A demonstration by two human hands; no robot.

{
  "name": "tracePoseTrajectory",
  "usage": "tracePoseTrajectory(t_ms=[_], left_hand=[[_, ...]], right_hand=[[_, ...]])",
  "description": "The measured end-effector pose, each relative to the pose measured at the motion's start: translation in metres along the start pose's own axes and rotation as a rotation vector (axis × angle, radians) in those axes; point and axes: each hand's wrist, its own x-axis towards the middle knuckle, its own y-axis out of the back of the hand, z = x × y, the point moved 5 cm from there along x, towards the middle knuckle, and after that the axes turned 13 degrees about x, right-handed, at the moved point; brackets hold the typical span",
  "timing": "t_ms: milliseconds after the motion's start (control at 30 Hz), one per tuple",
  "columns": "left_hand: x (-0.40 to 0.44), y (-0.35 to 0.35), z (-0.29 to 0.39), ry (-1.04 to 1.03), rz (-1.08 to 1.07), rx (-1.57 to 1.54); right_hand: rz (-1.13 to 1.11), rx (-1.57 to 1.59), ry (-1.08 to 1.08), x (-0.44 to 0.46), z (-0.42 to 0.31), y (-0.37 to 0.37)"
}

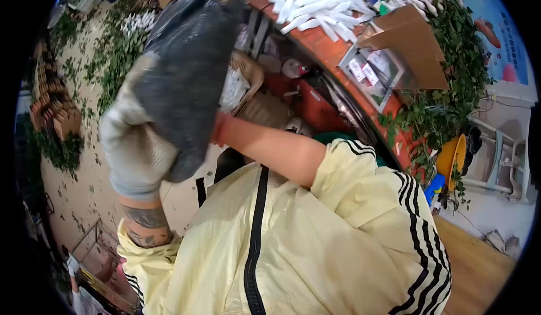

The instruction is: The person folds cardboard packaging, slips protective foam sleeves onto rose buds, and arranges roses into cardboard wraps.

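Observation:
A dark, shiny black plastic bag (pixel 186 84) is raised in front of my chest, at the upper left of the head view. My left hand (pixel 138 129), in a grey-white knit work glove, has its fingers closed round the bag's left side. Across my body reaches my bare right forearm (pixel 276 154), with a reddish band or edge at the wrist. The right hand itself is hidden behind or inside the bag, so its fingers do not show. A small pale patch appears at the bag's top edge; what it is I cannot make out.
An orange-red table (pixel 332 56) holds a pile of white, finger-like pieces (pixel 321 2), a cardboard box (pixel 417 50) and leafy stems (pixel 451 89). Under it stands a tan basket (pixel 251 72). Leaves litter the floor (pixel 73 95). At right are a yellow basin (pixel 453 160) and chair (pixel 507 163).

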Motion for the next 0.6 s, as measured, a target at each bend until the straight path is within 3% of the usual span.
tracePoseTrajectory(t_ms=[67,100,167,233,367,433,500,567,600], left_hand=[[-0.009,-0.004,0.018,-0.130,0.056,0.580],[-0.019,0.008,0.018,-0.497,0.246,0.831],[-0.029,0.040,-0.004,-0.295,0.031,1.212],[-0.030,0.059,-0.038,-0.168,0.013,1.272],[-0.031,0.120,-0.103,0.185,-0.052,0.960],[-0.036,0.114,-0.119,0.122,-0.308,0.830],[-0.031,0.097,-0.170,-0.180,-0.355,0.786],[-0.029,0.101,-0.204,0.254,-0.366,0.515],[-0.029,0.094,-0.193,0.318,-0.408,0.523]], right_hand=[[0.009,0.045,-0.047,0.003,0.008,-0.015],[0.016,0.071,-0.067,0.002,0.012,-0.018],[0.041,0.134,-0.111,-0.010,0.015,-0.019],[0.059,0.197,-0.153,-0.021,0.016,-0.017],[0.117,0.312,-0.195,-0.033,0.016,-0.005],[0.137,0.335,-0.184,-0.029,0.015,-0.002],[0.143,0.318,-0.166,-0.018,0.017,-0.007],[0.140,0.253,-0.132,0.002,0.023,-0.019],[0.131,0.214,-0.121,0.010,0.026,-0.026]])
